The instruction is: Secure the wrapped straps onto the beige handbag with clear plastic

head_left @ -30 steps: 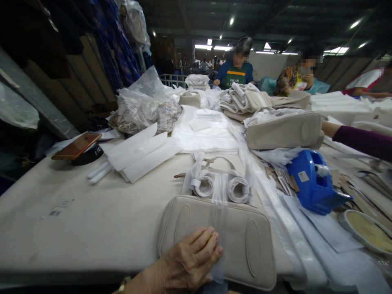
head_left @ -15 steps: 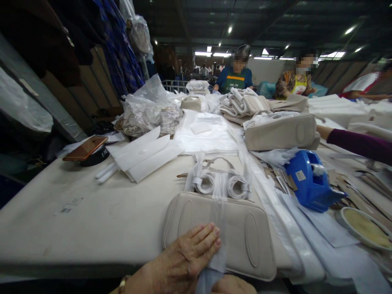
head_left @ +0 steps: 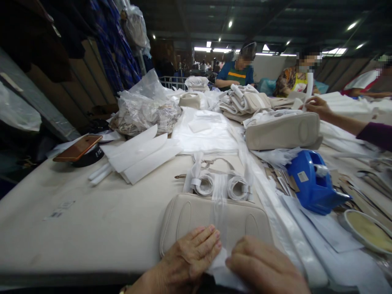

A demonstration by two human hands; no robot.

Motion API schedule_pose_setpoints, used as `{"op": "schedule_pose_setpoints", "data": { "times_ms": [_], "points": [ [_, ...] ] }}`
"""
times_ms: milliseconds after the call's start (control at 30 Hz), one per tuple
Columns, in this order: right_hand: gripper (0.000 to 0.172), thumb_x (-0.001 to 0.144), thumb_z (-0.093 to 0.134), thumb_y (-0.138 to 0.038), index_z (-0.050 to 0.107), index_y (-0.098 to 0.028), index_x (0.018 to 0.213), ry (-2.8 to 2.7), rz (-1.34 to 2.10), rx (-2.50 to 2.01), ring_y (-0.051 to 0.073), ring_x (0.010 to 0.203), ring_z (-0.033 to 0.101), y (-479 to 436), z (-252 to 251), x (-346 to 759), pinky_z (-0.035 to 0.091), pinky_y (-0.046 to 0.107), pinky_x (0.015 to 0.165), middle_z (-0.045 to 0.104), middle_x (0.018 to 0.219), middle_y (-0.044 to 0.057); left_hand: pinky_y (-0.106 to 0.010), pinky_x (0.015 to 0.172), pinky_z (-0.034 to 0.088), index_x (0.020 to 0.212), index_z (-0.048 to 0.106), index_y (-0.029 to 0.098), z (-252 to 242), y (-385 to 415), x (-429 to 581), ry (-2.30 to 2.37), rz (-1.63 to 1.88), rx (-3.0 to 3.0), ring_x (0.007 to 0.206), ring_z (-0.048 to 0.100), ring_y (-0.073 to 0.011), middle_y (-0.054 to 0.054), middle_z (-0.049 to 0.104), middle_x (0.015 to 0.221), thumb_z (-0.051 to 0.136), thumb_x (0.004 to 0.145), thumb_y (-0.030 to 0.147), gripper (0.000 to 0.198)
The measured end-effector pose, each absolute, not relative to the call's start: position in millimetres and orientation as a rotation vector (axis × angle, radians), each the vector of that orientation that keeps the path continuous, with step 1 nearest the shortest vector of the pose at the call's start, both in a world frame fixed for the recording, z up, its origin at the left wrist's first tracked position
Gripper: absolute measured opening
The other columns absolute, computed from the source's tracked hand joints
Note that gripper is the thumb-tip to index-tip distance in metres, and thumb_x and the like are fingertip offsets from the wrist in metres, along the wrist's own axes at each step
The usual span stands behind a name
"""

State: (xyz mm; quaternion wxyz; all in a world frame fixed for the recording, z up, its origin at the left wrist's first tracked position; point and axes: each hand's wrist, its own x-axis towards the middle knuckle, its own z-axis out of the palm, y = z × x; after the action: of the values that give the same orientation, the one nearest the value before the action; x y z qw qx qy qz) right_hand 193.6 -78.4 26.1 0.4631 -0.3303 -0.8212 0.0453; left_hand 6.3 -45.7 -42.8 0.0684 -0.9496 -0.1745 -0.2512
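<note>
Beige bag lies flat on the worktable at its near edge, directly under the left hand. Left hand: palm down, fingers straight and laid together, resting on the bag's lower middle, fingertips at the left edge of a translucent strip. The strip runs down the bag's centre, its lower end passing between the two hands. Right hand: over the bag's lower right, fingers curled, slightly blurred — cannot tell whether it pinches the strip. Both hands hide part of the bag's near side.

Just beyond the bag's far edge, two wrapped rolls sit one on each side of the strip. Farther back, a stack of white plastic. Left of it, white sheets; a phone rests on a black round object, well apart from the hands.

Right side is crowded: blue dispenser, a bowl with yellowish contents near the table's right, second beige bag behind the dispenser. Beyond that bag, a co-worker's hand — purple sleeve — holds a white strip upright.
</note>
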Motion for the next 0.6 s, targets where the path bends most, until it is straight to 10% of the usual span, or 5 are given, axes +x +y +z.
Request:
{"op": "schedule_pose_setpoints", "data": {
  "times_ms": [333,600],
  "points": [
    [0.033,0.093,0.045,-0.023,0.054,-0.017,0.062,-2.152,0.239,-1.185,0.009,0.053,0.048,-18,22,222,0.034,0.020,0.051,0.050,0.056,-0.001,-0.031,0.103,0.042,0.085,0.061,0.015,-57,-33,18,-0.567,-0.927,-3.039,0.119,0.049,-0.0200,-0.008,0.066,0.105,0.055,0.078,0.021,0.010],
    [0.031,0.090,0.042,-0.012,0.053,-0.017,0.062,-2.161,0.195,-1.280,0.010,0.052,0.046,10,-15,227,0.032,0.021,0.051,0.049,0.057,-0.001,-0.023,0.100,0.042,0.073,0.062,0.015,-64,-18,26,-0.531,-1.164,-2.829,0.096,0.062,-0.0119,0.000,0.069,0.084,0.043,0.091,0.011,0.027]
  ]
}}
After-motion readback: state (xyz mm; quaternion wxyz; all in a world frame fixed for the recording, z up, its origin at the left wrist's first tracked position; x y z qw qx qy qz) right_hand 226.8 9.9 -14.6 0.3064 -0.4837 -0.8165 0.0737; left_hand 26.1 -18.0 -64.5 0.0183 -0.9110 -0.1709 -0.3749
